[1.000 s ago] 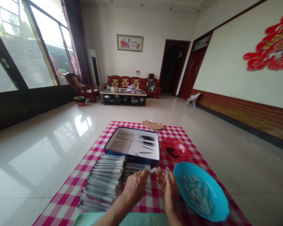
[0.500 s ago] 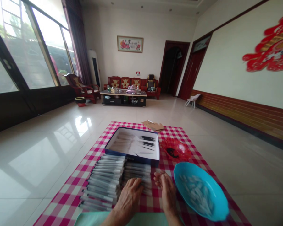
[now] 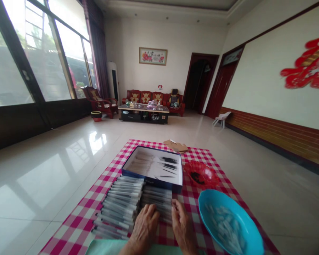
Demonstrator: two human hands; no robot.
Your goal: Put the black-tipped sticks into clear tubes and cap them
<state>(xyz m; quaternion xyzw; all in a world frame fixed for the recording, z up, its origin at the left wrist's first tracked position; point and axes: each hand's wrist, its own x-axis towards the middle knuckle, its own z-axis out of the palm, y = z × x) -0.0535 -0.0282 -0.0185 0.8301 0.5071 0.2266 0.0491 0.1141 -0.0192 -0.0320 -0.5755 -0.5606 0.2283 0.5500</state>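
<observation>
Two side-by-side piles of clear pens lie across the near table, the left pile (image 3: 119, 205) dark-tipped and the right pile (image 3: 159, 194) partly behind my hands. My left hand (image 3: 146, 221) is closed, back up, with its fingers curled down at the left end of the right pile; what they grip is hidden. At that pile's right end, my right hand (image 3: 181, 223) pinches at a pen end with thumb and fingers. Beyond the pens stands a shallow box (image 3: 152, 175) holding thin pale and black-tipped refills (image 3: 168, 163).
To the right is a blue bowl (image 3: 205, 209) of whitish caps (image 3: 224, 225), with a red bowl (image 3: 212, 176) of small dark pieces behind it. Cardboard pieces (image 3: 177, 145) lie at the far edge of the checked tablecloth (image 3: 77, 216). Pale green cloth (image 3: 103, 247) shows at the near edge.
My right hand's fingers have closed and come against the right ends of the pens. My left hand stays at the pile with little movement. The view has tilted up slightly.
</observation>
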